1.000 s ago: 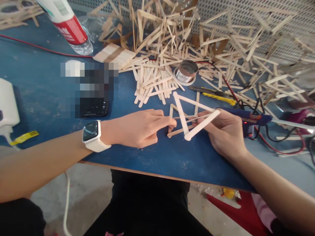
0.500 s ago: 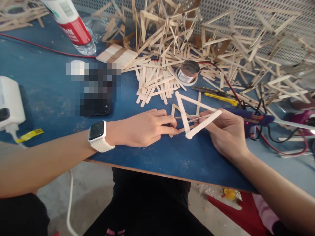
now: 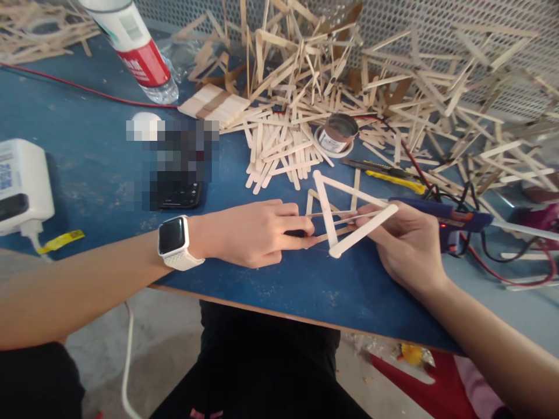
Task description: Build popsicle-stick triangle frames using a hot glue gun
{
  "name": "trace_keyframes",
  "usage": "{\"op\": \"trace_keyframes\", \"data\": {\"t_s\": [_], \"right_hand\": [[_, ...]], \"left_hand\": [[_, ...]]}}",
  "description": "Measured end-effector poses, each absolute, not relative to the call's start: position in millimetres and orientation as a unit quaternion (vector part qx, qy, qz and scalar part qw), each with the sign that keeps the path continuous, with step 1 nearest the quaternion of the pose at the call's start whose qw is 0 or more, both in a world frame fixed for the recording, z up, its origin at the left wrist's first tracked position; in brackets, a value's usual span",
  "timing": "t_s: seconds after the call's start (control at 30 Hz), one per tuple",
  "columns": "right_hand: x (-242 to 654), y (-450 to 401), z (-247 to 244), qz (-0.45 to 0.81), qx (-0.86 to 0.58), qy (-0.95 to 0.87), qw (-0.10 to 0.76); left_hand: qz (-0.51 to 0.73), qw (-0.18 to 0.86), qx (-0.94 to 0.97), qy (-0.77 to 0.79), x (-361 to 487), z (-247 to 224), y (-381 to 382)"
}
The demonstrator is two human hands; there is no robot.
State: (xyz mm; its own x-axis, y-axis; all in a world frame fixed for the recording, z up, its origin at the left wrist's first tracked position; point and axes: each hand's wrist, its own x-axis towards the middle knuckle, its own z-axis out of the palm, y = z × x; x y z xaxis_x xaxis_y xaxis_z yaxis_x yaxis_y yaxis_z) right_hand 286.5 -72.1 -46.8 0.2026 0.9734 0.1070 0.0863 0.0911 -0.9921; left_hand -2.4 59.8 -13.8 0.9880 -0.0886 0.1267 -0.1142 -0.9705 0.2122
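A frame of joined popsicle sticks [image 3: 326,214] stands between my hands, one triangle of it tilted up toward me. My left hand [image 3: 271,233], a watch [image 3: 172,235] on its wrist, reaches in from the left; its fingertips close on the ends of thin sticks at the frame's left side. My right hand [image 3: 406,238] pinches the frame's right corner, where several sticks meet. The right fingertips are partly hidden behind the front stick. Behind the frame lies a loose heap of popsicle sticks [image 3: 279,152].
Beyond the frame are an open tin [image 3: 337,135], a utility knife [image 3: 386,172] and a blue glue gun [image 3: 449,216] with cables. To the left lie a phone [image 3: 181,195], a bottle [image 3: 148,67] and a white charger [image 3: 24,186]. Tangled stick frames [image 3: 437,87] pile against the mesh.
The whole view has shifted slightly, so things appear a little lower and to the right. Both hands keep their hold on the frame, with hardly any movement of their own.
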Motion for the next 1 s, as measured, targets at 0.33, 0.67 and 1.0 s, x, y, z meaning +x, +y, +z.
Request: {"op": "trace_keyframes", "data": {"t_s": [0.33,0.67,1.0], "right_hand": [[286.9,-72.7,-49.1,0.398,-0.541,-0.491,0.555],[286.6,-73.4,-47.7,0.406,-0.543,-0.488,0.550],[286.3,-73.2,-47.8,0.403,-0.547,-0.489,0.547]], "left_hand": [[0.070,0.057,0.994,-0.064,-2.5,-13.4,55.5],[0.095,0.054,0.991,-0.076,-3.6,-14.0,54.5],[0.087,0.111,0.988,-0.063,-8.4,-11.0,56.9]]}}
